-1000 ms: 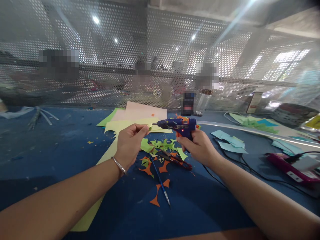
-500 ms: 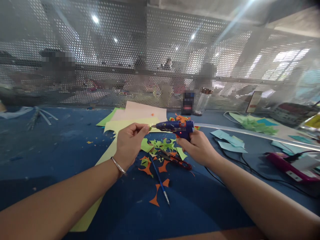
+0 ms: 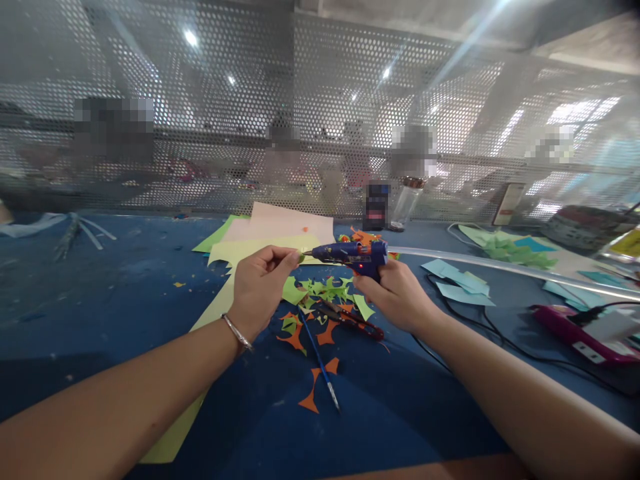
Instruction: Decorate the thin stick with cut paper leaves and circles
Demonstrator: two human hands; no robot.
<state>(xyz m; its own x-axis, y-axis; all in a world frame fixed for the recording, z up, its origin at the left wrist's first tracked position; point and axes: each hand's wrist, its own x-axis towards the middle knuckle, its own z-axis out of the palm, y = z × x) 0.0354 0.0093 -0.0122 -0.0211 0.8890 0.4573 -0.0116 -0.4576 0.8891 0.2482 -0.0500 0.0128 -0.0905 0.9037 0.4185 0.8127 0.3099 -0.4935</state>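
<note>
My right hand (image 3: 393, 293) is wrapped round the handle of a blue hot glue gun (image 3: 350, 255), whose red light is on. A long clear glue stick (image 3: 480, 265) runs out of its back to the right. In a pinch, my left hand (image 3: 263, 283) holds a small yellow-green paper piece (image 3: 302, 253), mostly hidden by the fingers. The gun's nozzle points left and meets or nearly meets that piece. Below the hands lie green paper scraps (image 3: 327, 290), dark red-handled scissors (image 3: 353, 320), orange scraps (image 3: 327, 332) and a blue pen-like craft tool (image 3: 320, 360).
Large yellow and pale sheets (image 3: 290, 223) lie behind my left hand. Blue paper pieces (image 3: 463, 283), black cables and a magenta power strip (image 3: 580, 340) are at right. A clear bottle (image 3: 406, 203) stands by the perforated metal screen (image 3: 200, 100); people are blurred beyond it.
Both hands, the glue gun and the paper piece stay almost in place, with only a slight shift at the nozzle tip. Beyond the screen, blurred figures have moved a little.
</note>
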